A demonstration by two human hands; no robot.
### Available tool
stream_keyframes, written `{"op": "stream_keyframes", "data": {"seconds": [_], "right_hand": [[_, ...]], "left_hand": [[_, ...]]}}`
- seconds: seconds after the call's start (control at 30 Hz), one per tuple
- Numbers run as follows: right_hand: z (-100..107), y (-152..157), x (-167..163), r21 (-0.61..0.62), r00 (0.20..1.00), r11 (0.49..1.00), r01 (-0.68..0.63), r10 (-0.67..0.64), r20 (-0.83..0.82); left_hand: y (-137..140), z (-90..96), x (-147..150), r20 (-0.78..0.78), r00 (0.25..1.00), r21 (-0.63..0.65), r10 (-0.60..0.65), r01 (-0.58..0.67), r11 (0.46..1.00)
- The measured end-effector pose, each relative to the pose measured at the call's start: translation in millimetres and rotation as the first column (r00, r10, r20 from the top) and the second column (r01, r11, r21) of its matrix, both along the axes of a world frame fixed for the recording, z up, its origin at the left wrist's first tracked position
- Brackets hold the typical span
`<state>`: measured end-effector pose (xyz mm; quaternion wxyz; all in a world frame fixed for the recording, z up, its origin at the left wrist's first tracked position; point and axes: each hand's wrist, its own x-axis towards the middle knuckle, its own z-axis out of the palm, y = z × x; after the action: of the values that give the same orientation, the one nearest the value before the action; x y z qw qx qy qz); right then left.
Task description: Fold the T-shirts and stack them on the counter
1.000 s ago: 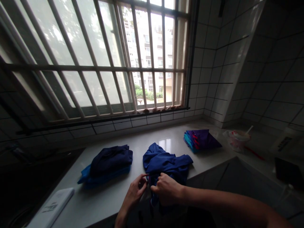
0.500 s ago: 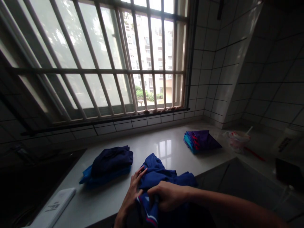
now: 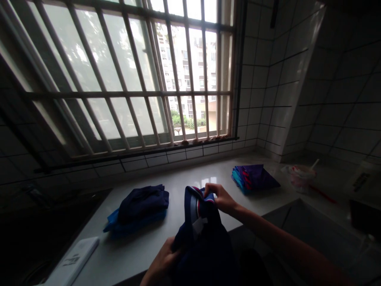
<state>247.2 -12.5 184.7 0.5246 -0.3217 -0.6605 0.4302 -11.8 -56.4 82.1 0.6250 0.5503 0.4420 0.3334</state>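
Note:
A dark blue shirt (image 3: 205,246) hangs at the near edge of the counter, its striped collar raised and a white label showing inside the neck. My right hand (image 3: 220,198) pinches the collar, which has white and red trim. Lower down on the left, my left hand (image 3: 163,256) is closed on the shirt's side, with its fingertips partly hidden by the cloth. Left of the shirt lies a folded navy garment (image 3: 143,201) on top of a brighter blue one (image 3: 137,225). Further back on the right is a folded purple and teal pile (image 3: 254,177) with red stripes.
The pale countertop (image 3: 125,254) runs below a barred window (image 3: 133,95). A white flat box (image 3: 74,260) lies near the counter's left edge, beside a dark sink area (image 3: 32,230). In the right corner stands a plastic cup with a straw (image 3: 299,178).
The bunched shirt has been lifted off the counter and turned so its collar faces up. My right hand has risen with the collar; my left hand has moved down to the shirt's side.

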Motion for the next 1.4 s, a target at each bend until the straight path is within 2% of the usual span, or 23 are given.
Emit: {"op": "stream_keyframes", "data": {"seconds": [0.1,0.2,0.3,0.4,0.47,0.53,0.57,0.6,0.67,0.7,0.73,0.77,0.87,0.9,0.97,1.07,1.13,1.2,1.27,1.33,1.4], "right_hand": [[12,1,11,-0.103,0.993,0.994,0.044,-0.055,-0.106],[15,1,20,-0.277,0.97,0.958,-0.077,0.008,-0.242],[12,1,27,-0.387,0.936,0.901,-0.196,0.055,-0.347],[11,-1,30,-0.33,0.881,0.902,-0.28,0.105,-0.462],[14,-2,29,-0.276,0.851,0.896,-0.347,0.177,-0.495],[17,-3,26,-0.272,0.843,0.894,-0.356,0.181,-0.507],[18,-2,23,-0.282,0.841,0.902,-0.326,0.141,-0.522],[18,-1,20,-0.294,0.835,0.914,-0.28,0.081,-0.544],[17,1,12,-0.311,0.796,0.934,-0.176,-0.051,-0.603],[15,1,7,-0.32,0.77,0.938,-0.134,-0.105,-0.629],[14,0,2,-0.33,0.745,0.939,-0.098,-0.151,-0.65],[14,-2,-3,-0.346,0.726,0.935,-0.072,-0.189,-0.661],[18,-13,-17,-0.402,0.73,0.915,-0.03,-0.255,-0.635],[21,-17,-19,-0.404,0.746,0.915,-0.016,-0.258,-0.614],[29,-24,-17,-0.359,0.793,0.932,0.042,-0.25,-0.555],[38,-26,3,-0.201,0.876,0.964,0.174,-0.245,-0.415],[40,-21,21,-0.131,0.952,0.981,0.141,-0.171,-0.255],[38,-14,35,-0.151,0.999,0.989,0.0,-0.008,-0.049],[37,-6,41,-0.189,0.99,0.979,-0.082,0.101,0.098],[42,1,41,-0.169,0.99,0.983,-0.065,0.084,0.112],[53,10,40,-0.168,0.998,0.984,-0.06,0.062,0.007]], "left_hand": [[-7,25.7,-1,-0.07,0.997,0.058,0.028,-0.024,0.998],[-11,52.9,-2,-0.086,0.996,0.087,0.029,-0.021,0.996],[-18,73.5,1,-0.126,0.99,0.146,-0.069,0.087,0.985],[-25,80.8,8,-0.204,0.972,0.244,-0.115,0.164,0.956],[-24,78.8,15,-0.261,0.965,0.329,-0.018,0.107,0.938],[-18,73.9,22,-0.299,0.941,0.431,0.161,-0.017,0.902],[-15,71.2,26,-0.297,0.912,0.499,0.283,-0.105,0.861],[-12,68.5,30,-0.269,0.868,0.575,0.417,-0.203,0.793],[-12,63.8,42,-0.146,0.748,0.706,0.647,-0.38,0.598],[-15,61.6,49,-0.08,0.703,0.739,0.706,-0.433,0.515],[-19,59.4,58,-0.048,0.697,0.746,0.715,-0.451,0.49],[-25,57.1,68,-0.053,0.73,0.729,0.682,-0.438,0.526],[-41,48.6,97,-0.139,0.867,0.571,0.479,-0.325,0.754],[-43,45.7,103,-0.125,0.888,0.507,0.443,-0.326,0.798],[-41,41.6,106,0.004,0.907,0.389,0.422,-0.39,0.835],[-26,46.9,86,0.296,0.854,0.242,0.427,-0.5,0.832],[-15,61.9,66,0.384,0.819,0.221,0.427,-0.53,0.819],[-3,85.7,49,0.399,0.815,0.275,0.421,-0.544,0.793],[12,115.7,41,0.407,0.825,0.36,0.391,-0.538,0.762],[33,148.3,41,0.402,0.853,0.46,0.332,-0.501,0.733],[57,180.0,46,0.367,0.886,0.613,0.284,-0.459,0.643]]}}
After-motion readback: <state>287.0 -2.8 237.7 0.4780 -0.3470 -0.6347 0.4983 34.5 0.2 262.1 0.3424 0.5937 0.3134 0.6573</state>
